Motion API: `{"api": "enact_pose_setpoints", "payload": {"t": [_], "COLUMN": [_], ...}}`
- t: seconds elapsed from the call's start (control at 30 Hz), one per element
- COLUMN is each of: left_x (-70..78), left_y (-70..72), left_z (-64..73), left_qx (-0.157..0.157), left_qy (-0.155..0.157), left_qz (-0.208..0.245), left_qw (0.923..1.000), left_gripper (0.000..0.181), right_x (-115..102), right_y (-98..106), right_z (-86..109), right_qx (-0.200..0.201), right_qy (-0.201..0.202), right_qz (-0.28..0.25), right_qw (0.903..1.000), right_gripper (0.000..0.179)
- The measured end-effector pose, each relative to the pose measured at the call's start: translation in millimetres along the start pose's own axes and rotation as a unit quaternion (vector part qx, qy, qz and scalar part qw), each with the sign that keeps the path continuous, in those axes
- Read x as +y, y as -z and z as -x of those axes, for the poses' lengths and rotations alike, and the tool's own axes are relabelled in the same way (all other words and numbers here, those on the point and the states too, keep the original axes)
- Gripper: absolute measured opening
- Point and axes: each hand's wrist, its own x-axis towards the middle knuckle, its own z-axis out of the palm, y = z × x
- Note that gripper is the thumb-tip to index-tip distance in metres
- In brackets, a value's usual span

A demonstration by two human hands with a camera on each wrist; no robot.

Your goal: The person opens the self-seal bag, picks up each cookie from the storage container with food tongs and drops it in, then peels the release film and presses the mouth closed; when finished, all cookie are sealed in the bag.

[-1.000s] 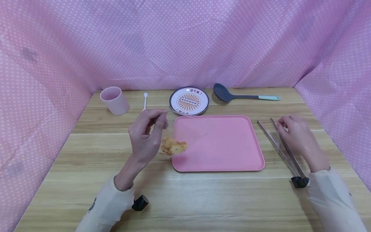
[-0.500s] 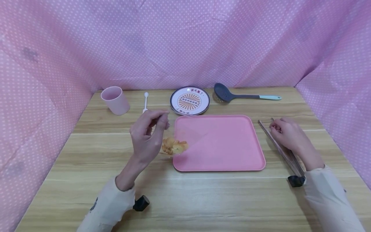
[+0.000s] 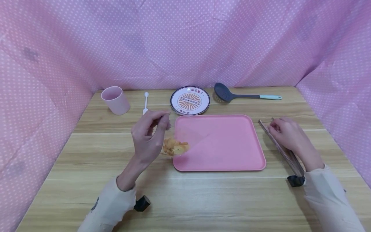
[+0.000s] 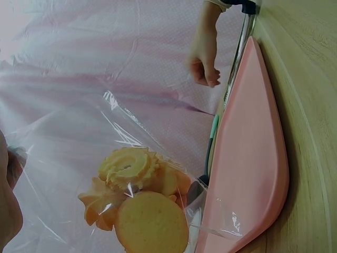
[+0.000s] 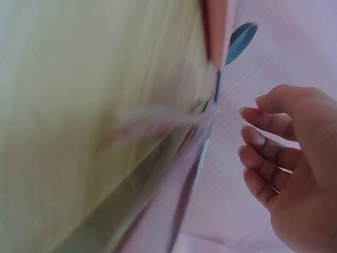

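My left hand (image 3: 147,137) pinches the top of a clear plastic bag, which hangs over the left edge of a pink tray (image 3: 223,145). Several golden cookies (image 4: 150,221) lie in the bottom of the bag, one round and one ridged in the left wrist view. On the right, my right hand (image 3: 287,133) hovers over a pair of metal tongs (image 3: 273,138) lying on the table. Its fingers are loosely curled, and the right wrist view shows nothing between thumb and fingertips (image 5: 255,137). The hand partly hides one arm of the tongs.
Along the back of the wooden table (image 3: 203,199) stand a pink cup (image 3: 117,101), a small white spoon (image 3: 146,101), a patterned plate (image 3: 190,101) and a dark slotted spoon (image 3: 229,95) with a mint handle. Pink dotted cloth (image 3: 185,42) hangs behind and at both sides.
My right hand has shifted a little left over the tongs, and its motion has slowed. The left hand and the bag of cookies have stayed nearly still.
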Motion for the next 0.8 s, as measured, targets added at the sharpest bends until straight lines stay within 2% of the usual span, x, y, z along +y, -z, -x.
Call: {"api": "enact_pose_setpoints", "payload": {"t": [0.07, 0.17, 0.27, 0.33, 0.47, 0.6, 0.7, 0.8], "left_x": [0.1, 0.2, 0.5, 0.6, 1.3, 2.8, 4.0, 4.7], "left_y": [-1.0, -3.3, -7.1, -10.6, -17.3, -22.2, -24.5, -25.8], "left_z": [0.0, -0.6, -1.8, -2.4, -2.3, -2.0, -1.8, -1.3], "left_qx": [0.0, -0.001, -0.002, 0.002, 0.006, 0.002, -0.001, -0.004], "left_qy": [0.0, -0.002, -0.007, -0.009, -0.012, -0.012, -0.011, -0.009], "left_qz": [-0.003, -0.003, 0.004, 0.014, 0.037, 0.045, 0.041, 0.037], "left_qw": [1.0, 1.0, 1.0, 0.9999, 0.9992, 0.9989, 0.9991, 0.9993], "left_gripper": [0.01, 0.012, 0.014, 0.012, 0.01, 0.01, 0.011, 0.015], "right_x": [-9, -31, -57, -75, -109, -137, -151, -160], "right_y": [0, -3, -6, -9, -16, -23, -26, -28], "right_z": [-0.5, -2.8, -5.4, -6.4, -6.8, -7.5, -7.2, -7.1], "right_qx": [0.015, 0.047, 0.071, 0.073, 0.067, 0.064, 0.055, 0.045], "right_qy": [0.017, 0.063, 0.117, 0.143, 0.187, 0.213, 0.202, 0.186], "right_qz": [-0.017, -0.059, -0.11, -0.154, -0.256, -0.358, -0.404, -0.433], "right_qw": [0.9996, 0.9952, 0.9844, 0.975, 0.9459, 0.9069, 0.8905, 0.8806], "right_gripper": [0.009, 0.003, 0.012, 0.016, 0.024, 0.031, 0.031, 0.027]}}
